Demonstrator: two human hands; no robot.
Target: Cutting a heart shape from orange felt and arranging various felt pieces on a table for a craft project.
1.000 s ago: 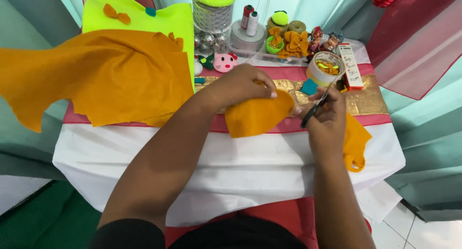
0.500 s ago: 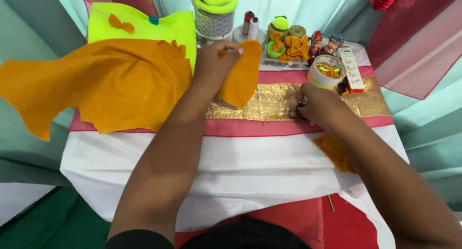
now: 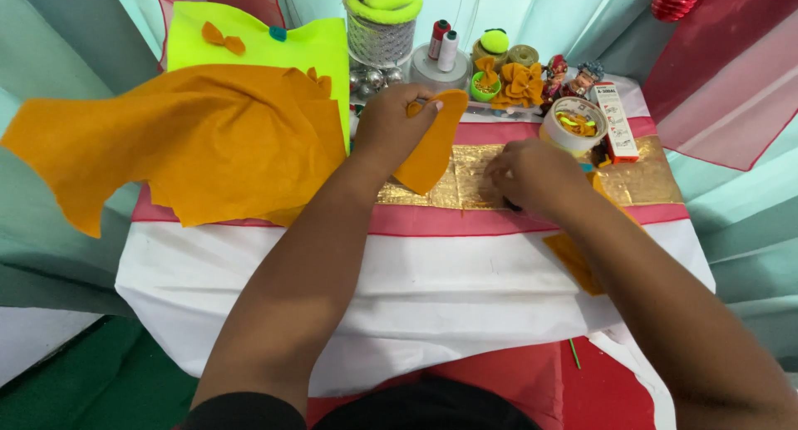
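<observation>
Small curved piece of orange felt, leaf-like with one rounded end up and a narrow tip down, pinched at its upper edge by the left hand and lifted above the gold foil strip running across the table. Long axis nearly upright, tilted slightly, lower tip hanging just over the strip's left part. Soft, matte, a little bowed (no stitching or trim visible). Right hand lower and to the right of the piece, resting closed on the gold strip, fingers curled over something dark; what exactly, cannot tell. Left hand plainly the nearer, already gripping. Left of the strip, a large rumpled sheet of orange felt over a neon yellow sheet. Beyond the strip, thread spools, and at its far right a roll of tape and a small white and red box. Another orange felt scrap on the white tablecloth, just below the strip's right end.
</observation>
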